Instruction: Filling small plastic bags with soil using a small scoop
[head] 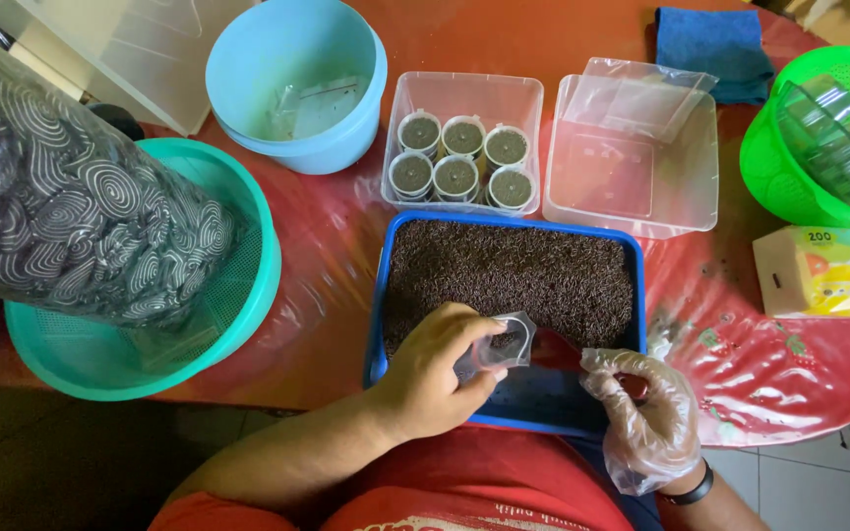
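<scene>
My bare left hand holds a small clear plastic cup, tilted, over the near part of a blue tray filled with dark brown granules. In a thin clear plastic glove, my right hand grips a red scoop whose tip rests against the cup's mouth. Behind the tray stands a clear plastic box holding several small cups filled with the same dark stuff.
A second clear box with a loose lid stands right of the first. A light blue bucket and a teal basket with a bag of spiral-patterned pieces sit left. A green basket, a tissue box and a blue cloth lie right.
</scene>
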